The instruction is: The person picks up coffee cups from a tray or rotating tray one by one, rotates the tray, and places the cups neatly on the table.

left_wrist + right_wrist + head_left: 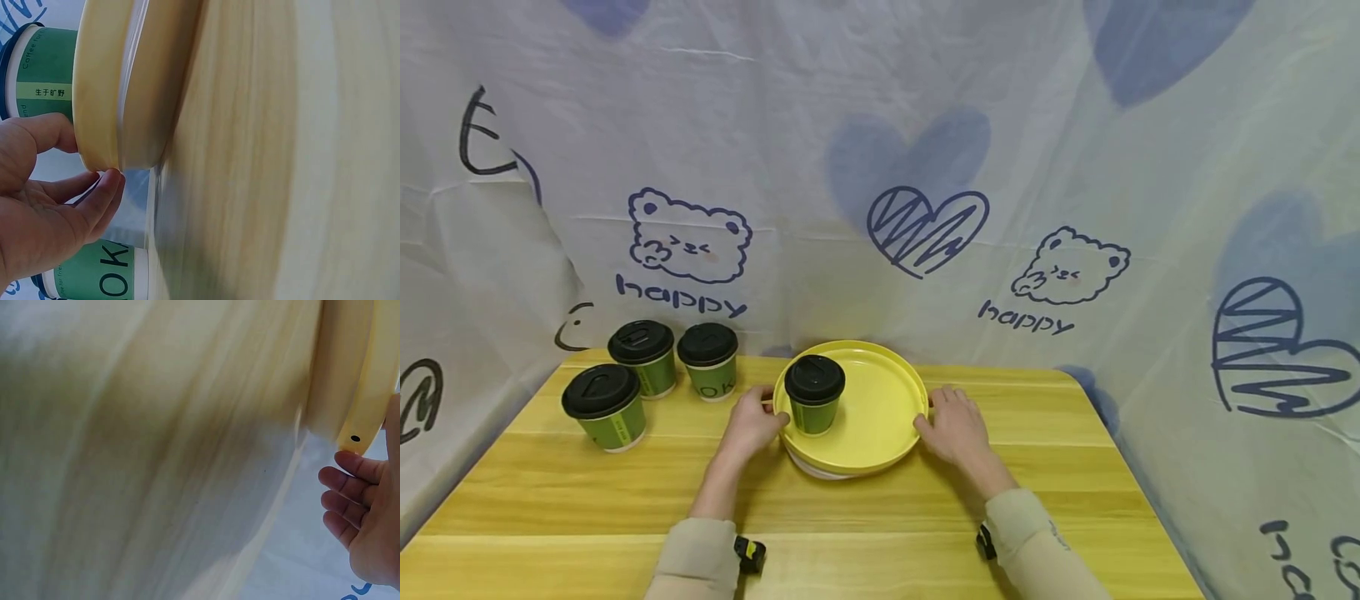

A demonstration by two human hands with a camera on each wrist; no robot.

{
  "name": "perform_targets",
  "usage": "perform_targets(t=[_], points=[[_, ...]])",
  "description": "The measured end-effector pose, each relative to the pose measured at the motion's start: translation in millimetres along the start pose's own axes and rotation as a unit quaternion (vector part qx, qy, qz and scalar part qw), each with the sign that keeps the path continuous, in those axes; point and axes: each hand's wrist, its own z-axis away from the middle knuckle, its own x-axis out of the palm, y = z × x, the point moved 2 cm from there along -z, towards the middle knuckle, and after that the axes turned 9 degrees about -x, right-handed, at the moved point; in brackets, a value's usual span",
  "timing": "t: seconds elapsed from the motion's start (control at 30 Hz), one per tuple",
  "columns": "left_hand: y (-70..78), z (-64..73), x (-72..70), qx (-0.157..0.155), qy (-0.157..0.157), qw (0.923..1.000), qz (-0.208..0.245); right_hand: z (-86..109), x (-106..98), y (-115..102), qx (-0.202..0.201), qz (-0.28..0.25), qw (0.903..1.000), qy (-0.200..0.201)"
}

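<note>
A round yellow tray point(872, 417) with a raised rim sits over a pale round base point(820, 472) on the table. One green paper cup point(815, 398) with a black lid stands upright on the tray's left part. My left hand point(756, 423) pinches the left rim, thumb above and fingertips below, as the left wrist view shows with the hand point(59, 187) close beside the cup point(47, 75). On the opposite side my right hand point(955, 423) grips the rim with thumb and index finger. Its other fingers point(340, 503) are loosely bent off the tray.
Several more lidded green cups stand at the table's back left: one in front point(610, 408), one behind it point(646, 358) and one nearer the tray point(709, 362). A printed white cloth point(820, 275) hangs along the back and sides of the wooden table point(1037, 467).
</note>
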Motion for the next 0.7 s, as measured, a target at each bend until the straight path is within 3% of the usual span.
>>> perform_targets(t=[0.27,0.5,0.7], points=[[-0.3,1.2,-1.6,0.005,0.001,1.0,-0.003,-1.1,1.6,-0.5,-0.008,0.014,0.9998,-0.006],[-2.6,3.6,-8.1,0.016,-0.017,0.9997,0.005,-1.8,4.5,1.3,-0.008,0.013,0.9998,-0.013],[-5.1,4.3,-15.2,0.055,-0.018,0.9982,0.014,-0.5,5.1,2.1,-0.005,0.009,0.9999,-0.012]])
